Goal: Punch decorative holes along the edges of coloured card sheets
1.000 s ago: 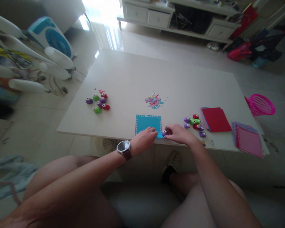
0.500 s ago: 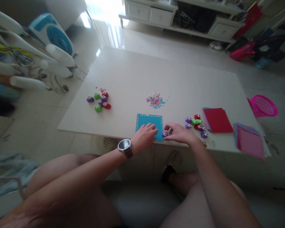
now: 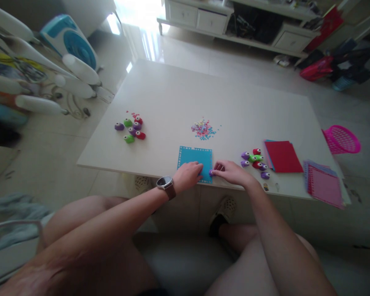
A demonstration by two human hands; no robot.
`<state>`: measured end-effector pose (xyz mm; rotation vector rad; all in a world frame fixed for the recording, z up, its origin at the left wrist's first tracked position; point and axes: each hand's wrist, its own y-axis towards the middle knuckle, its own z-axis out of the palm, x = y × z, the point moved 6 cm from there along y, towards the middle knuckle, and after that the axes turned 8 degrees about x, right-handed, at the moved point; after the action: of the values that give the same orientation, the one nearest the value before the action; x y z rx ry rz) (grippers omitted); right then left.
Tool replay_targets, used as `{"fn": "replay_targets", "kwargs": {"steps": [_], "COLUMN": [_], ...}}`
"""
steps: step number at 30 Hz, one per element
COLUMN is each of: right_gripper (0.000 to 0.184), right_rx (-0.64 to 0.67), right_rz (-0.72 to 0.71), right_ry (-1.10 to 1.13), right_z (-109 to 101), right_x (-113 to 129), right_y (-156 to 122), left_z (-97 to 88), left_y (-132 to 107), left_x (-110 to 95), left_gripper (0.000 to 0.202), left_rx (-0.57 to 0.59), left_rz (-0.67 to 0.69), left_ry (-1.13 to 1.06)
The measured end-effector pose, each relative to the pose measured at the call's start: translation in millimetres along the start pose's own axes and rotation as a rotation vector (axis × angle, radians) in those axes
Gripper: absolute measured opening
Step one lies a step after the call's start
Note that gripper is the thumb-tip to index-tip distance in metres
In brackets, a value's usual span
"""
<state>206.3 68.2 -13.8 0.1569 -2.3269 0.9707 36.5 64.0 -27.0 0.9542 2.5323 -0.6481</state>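
Observation:
A blue sheet of paper (image 3: 195, 155) with a row of punched holes along its edges lies at the near edge of the table. My left hand (image 3: 188, 174) rests on it, fingers extended and pressing the sheet down. At the sheet's right edge, my right hand (image 3: 230, 171) grips a small purple paper punch (image 3: 211, 173) between thumb and fingers. The fingers partly cover that punch. Several more purple, green and red paper punches (image 3: 253, 158) stand to the right of my right hand.
Another group of punches (image 3: 132, 130) stands at the left. Behind the blue sheet is a pile of coloured paper bits (image 3: 204, 130). A stack of paper with red on top (image 3: 283, 157) and punched pink sheets (image 3: 324, 185) lie right, near a pink basket (image 3: 343, 139).
My right hand's fingers have closed more tightly over the purple punch, now turned and set against the paper's right edge. My left hand stays on the sheet. The view has shifted slightly.

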Motion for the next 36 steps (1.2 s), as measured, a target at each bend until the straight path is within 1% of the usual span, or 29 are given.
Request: {"fn": "replay_targets", "kwargs": {"steps": [7, 9, 12, 15, 17, 20, 23, 26, 28, 30, 33, 36], "right_gripper": [0.020, 0.020, 0.021, 0.028, 0.033, 0.038, 0.041, 0.036, 0.033, 0.031, 0.026, 0.019], "right_rx": [-0.029, -0.044, -0.079, -0.130, -0.144, -0.116, -0.100, -0.119, -0.132, -0.120, -0.105, -0.208], "right_rz": [-0.004, 0.009, 0.029, 0.033, 0.049, 0.118, 0.182, 0.218, 0.230, 0.214, 0.172, 0.175], "right_ry": [-0.005, -0.011, -0.003, 0.013, 0.008, -0.034, -0.079, -0.105, -0.110, -0.080, 0.010, -0.006], "right_z": [1, 1, 2, 1, 1, 1, 1, 0, -1, -2, -7, -23], "right_x": [4, 3, -2, -6, -8, -8, -5, 0, 1, 1, -3, -11], "right_y": [2, 3, 7, 11, 13, 15, 16, 17, 16, 13, 4, -10], "left_z": [-1.0, -1.5, -3.4, -6.1, -7.2, -7.4, -7.3, -8.8, -10.4, -11.1, -10.2, -9.6], "left_y": [2, 3, 6, 10, 12, 15, 17, 19, 19, 20, 20, 16], "left_x": [0, -1, -2, -6, -8, -9, -10, -10, -10, -10, -8, -8], "left_gripper": [0.016, 0.026, 0.050, 0.068, 0.074, 0.078, 0.079, 0.077, 0.075, 0.073, 0.059, 0.037], "left_rx": [0.011, 0.022, 0.042, 0.054, 0.062, 0.074, 0.093, 0.131, 0.162, 0.198, 0.231, 0.201], "left_rz": [-0.005, -0.019, -0.056, -0.098, -0.133, -0.178, -0.206, -0.239, -0.248, -0.232, -0.166, -0.104], "left_ry": [0.004, 0.002, -0.008, -0.005, 0.005, 0.015, 0.008, 0.002, 0.005, 0.007, 0.011, 0.038]}}
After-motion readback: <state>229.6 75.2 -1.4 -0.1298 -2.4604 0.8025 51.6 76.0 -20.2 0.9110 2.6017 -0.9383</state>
